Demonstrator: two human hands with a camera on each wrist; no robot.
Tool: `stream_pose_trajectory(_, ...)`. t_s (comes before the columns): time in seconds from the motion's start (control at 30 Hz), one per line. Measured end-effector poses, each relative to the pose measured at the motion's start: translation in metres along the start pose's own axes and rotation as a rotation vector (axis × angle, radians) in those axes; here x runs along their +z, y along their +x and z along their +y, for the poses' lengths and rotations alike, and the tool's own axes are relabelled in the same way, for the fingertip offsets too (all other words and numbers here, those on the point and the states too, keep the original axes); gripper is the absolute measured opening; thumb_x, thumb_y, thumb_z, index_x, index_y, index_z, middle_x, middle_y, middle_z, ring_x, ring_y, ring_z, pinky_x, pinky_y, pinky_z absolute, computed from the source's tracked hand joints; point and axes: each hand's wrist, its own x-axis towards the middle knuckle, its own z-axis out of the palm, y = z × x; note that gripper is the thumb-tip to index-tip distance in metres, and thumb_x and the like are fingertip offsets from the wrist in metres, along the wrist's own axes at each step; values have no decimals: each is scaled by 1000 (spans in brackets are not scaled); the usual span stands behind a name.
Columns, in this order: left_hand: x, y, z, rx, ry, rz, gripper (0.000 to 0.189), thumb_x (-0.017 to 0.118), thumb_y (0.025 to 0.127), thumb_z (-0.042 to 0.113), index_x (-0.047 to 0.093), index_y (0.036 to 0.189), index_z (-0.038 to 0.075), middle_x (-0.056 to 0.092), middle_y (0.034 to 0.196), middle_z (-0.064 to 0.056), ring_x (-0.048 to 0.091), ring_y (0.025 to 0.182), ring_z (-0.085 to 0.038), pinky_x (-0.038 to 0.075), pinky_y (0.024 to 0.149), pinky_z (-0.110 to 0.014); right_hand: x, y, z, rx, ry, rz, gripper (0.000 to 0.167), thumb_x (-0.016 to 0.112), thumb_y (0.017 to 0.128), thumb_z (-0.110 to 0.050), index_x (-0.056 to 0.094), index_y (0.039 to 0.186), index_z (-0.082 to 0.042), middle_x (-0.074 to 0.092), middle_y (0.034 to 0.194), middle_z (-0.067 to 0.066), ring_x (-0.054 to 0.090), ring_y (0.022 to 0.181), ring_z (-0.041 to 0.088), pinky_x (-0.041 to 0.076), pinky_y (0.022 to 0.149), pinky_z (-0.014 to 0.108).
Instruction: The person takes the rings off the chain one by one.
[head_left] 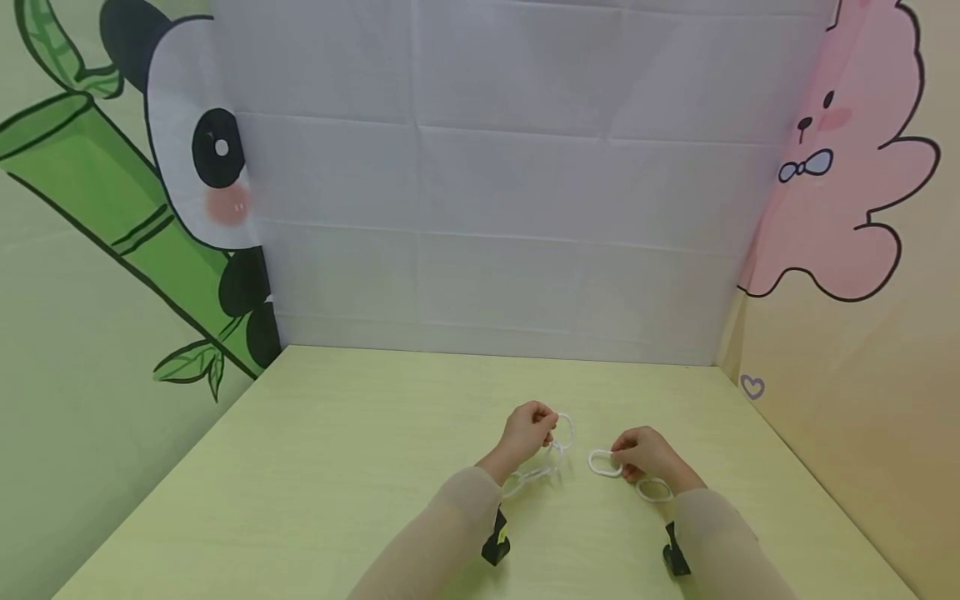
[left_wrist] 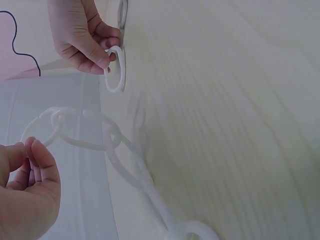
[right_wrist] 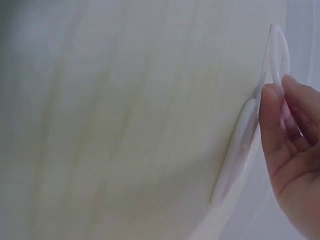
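My left hand (head_left: 527, 429) pinches the end link of a white plastic chain (left_wrist: 82, 137) between thumb and fingertips. Several oval links hang from it, trailing down to the table under the left forearm. To the right, my right hand (head_left: 647, 454) pinches one loose white ring (head_left: 604, 463), held close to the tabletop and apart from the chain. Another white ring (head_left: 655, 490) lies on the table below the right hand, by the wrist. In the right wrist view, the pinched ring stands tilted at the fingertips, with the lying ring (right_wrist: 237, 147) beside it.
The pale yellow table (head_left: 300, 467) spreads around both hands. A white cloth (head_left: 510, 183) hangs behind its far edge. Side panels carry a painted panda (head_left: 191, 142) at left and a pink figure (head_left: 847, 200) at right. Black wrist devices (head_left: 496, 542) sit under the sleeves.
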Motion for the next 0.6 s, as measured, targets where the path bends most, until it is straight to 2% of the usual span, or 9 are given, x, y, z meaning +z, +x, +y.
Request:
stream_pose_trajectory(0.17,-2,-3,1,39,8,-11,12,56,93,10,56,86,1,59,80,-13,54,58,-11,50,56,-23,2,1,-3,-6,-94,14,4,66,79,4,62,78,4,57,64,8,54,50,15,50,49,27)
stream_pose_trajectory(0.4,-1,-1,2,-5,-1,3,9,56,92,7,57,89,-1,59,81,-12,52,59,-11,51,59,-28,4,0,-5,13,-180,20,13,69,78,2,61,69,0,54,55,6,51,46,12,48,46,24)
stream_pose_trajectory(0.6,-4,-2,4,3,29,-23,10,54,94,9,56,91,-1,56,79,-5,52,60,-9,50,58,-22,5,-1,-6,6,-207,28,15,70,77,3,59,67,-1,53,54,6,50,45,13,48,45,25)
